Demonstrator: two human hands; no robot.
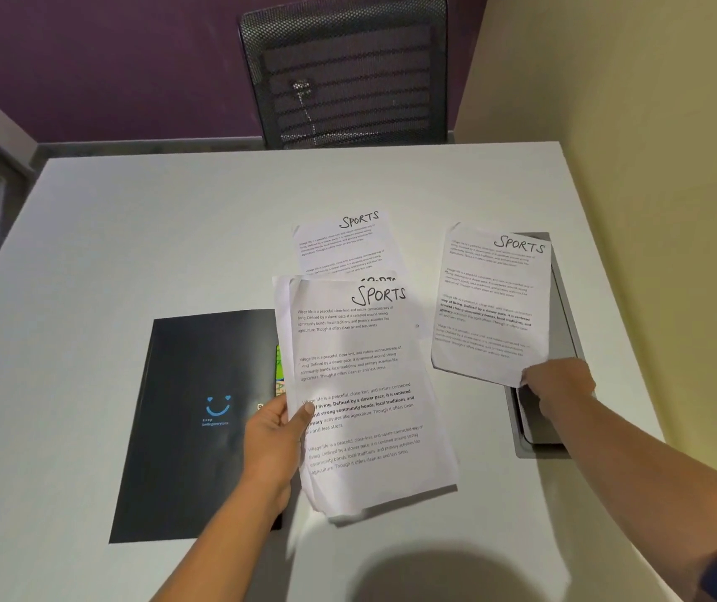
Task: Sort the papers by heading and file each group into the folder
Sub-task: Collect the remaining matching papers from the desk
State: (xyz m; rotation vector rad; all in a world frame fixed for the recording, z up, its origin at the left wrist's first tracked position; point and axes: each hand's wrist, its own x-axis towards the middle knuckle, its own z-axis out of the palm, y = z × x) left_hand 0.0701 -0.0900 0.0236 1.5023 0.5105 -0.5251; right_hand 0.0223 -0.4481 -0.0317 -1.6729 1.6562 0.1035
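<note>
Sports papers [370, 384] pinched in left grip [278, 436]; single sheet [491, 297] in right grip [559, 384].

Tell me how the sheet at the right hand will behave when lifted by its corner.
Probably floppy: the white printed paper sheet headed SPORTS, gripped at one corner by the right hand, bows off the white table. Being one thin sheet, likely light, so it may sag and swing. It could crease where pinched.

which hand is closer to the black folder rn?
Left. The left hand sits at the black folder's right edge, gripping a stack of Sports papers. The right hand is well off to the right, holding another Sports sheet by its corner.
</note>
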